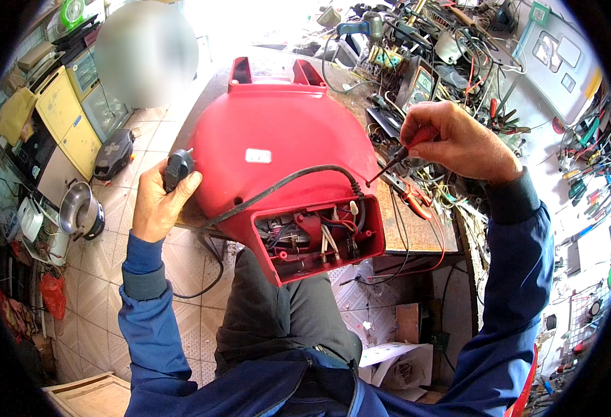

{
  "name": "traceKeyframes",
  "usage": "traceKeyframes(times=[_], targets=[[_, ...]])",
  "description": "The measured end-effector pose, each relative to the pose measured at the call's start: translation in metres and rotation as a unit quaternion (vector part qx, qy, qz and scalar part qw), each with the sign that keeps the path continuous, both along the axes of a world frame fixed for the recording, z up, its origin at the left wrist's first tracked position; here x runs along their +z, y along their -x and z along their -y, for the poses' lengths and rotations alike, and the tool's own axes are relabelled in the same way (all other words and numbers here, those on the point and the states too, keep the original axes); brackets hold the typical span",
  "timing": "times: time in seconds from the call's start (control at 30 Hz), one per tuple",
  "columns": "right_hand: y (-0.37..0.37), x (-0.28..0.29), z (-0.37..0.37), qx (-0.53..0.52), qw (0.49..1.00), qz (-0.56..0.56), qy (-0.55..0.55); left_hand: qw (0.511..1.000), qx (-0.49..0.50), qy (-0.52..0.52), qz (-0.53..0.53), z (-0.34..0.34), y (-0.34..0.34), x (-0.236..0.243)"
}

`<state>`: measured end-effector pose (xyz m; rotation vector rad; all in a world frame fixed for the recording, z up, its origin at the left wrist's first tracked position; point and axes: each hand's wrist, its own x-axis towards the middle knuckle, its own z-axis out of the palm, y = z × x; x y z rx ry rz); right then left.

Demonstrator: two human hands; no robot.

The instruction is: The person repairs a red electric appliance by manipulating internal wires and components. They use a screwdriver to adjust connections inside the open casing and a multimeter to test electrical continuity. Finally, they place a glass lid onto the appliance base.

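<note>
A red plastic appliance housing [264, 132] rests on the wooden bench [433, 235], its wiring compartment [316, 240] open at the lower right with wires, white connectors and metal parts inside. A black cord [284, 179] runs across the housing from that compartment. My left hand [168, 198] is closed on a black plug [179, 167] beside the housing's left side. My right hand [441, 142] grips a red-handled screwdriver [399, 157], whose tip is by a hole near the housing's right edge, just above the compartment. Pliers with orange handles [414, 199] lie to the right.
Piled electronics, a meter [422, 87] and cables crowd the bench's back and right, with tools [583, 187] on a white surface beyond. At left are a steel pot [76, 208], a black case [112, 156] and cabinets [66, 121]. A cardboard box [408, 323] sits under the bench.
</note>
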<state>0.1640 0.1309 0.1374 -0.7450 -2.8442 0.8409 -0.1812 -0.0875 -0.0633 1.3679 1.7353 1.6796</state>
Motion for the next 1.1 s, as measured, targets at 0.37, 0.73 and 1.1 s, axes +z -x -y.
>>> traceKeyframes(times=[0.37,0.73,1.1], targets=[[0.0003,-0.0008,-0.0003,-0.004,1.000,-0.005,0.006,1.000,-0.002,-0.010,0.001,-0.0001,-0.0021,0.0010],[0.0020,-0.0016,-0.0042,0.010,1.000,-0.010,0.013,1.000,0.003,-0.005,-0.009,0.0006,-0.0012,0.0011],[0.0037,-0.0080,-0.0040,-0.006,0.997,-0.057,-0.053,1.000,-0.003,-0.001,0.007,-0.0009,-0.0011,0.0000]])
